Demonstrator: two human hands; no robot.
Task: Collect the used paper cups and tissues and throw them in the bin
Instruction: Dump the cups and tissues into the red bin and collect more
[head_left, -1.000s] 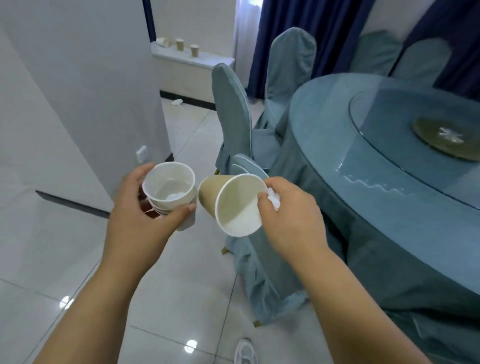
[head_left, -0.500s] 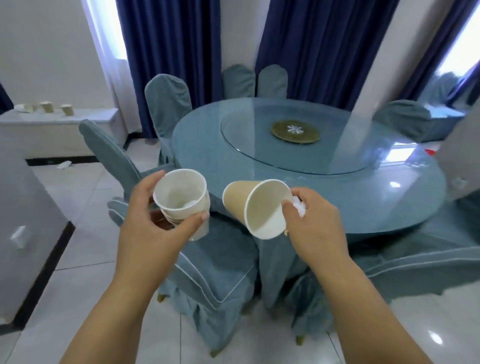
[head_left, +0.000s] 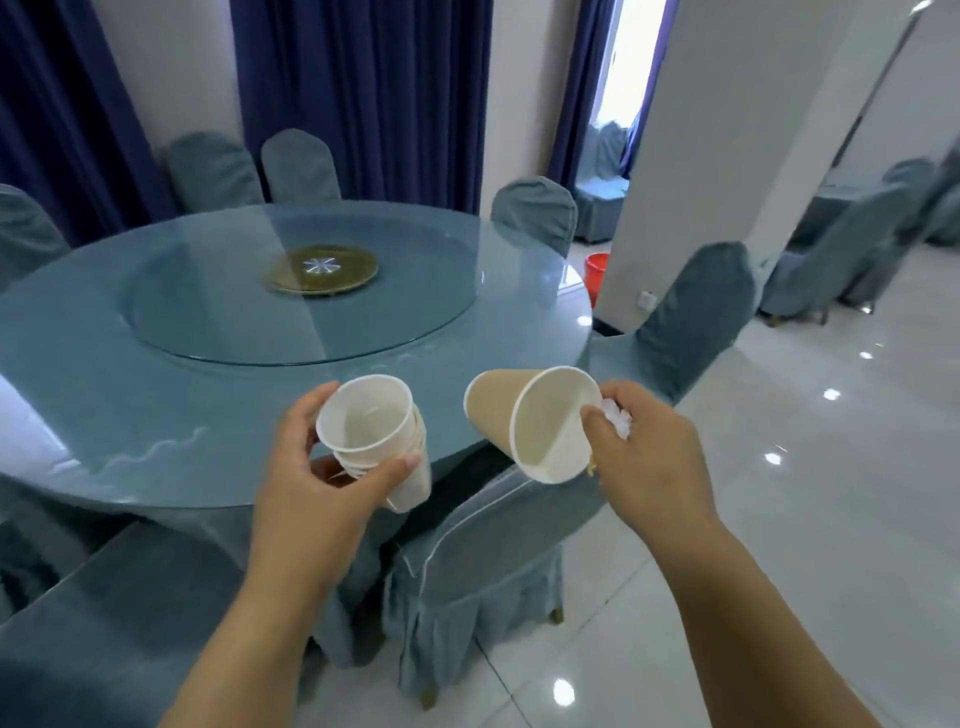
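Paper cups (head_left: 371, 441) sit stacked in the curled left hand (head_left: 317, 488). The right hand (head_left: 644, 457) pinches a brown cup (head_left: 530, 421) by its rim, tissue (head_left: 618, 421) behind the thumb. Carry both snugly.

The left hand (head_left: 317, 493) is covering the lower part of the stacked white cups (head_left: 371, 431), so their number is not showing. The right hand (head_left: 649, 460) is hiding most of the tissue (head_left: 617, 420) and part of the rim of the tan cup (head_left: 519, 415). The pillar (head_left: 701, 156) and the desk (head_left: 78, 395) are screening the red bucket (head_left: 596, 270). The picture's left edge is cutting off the desk.
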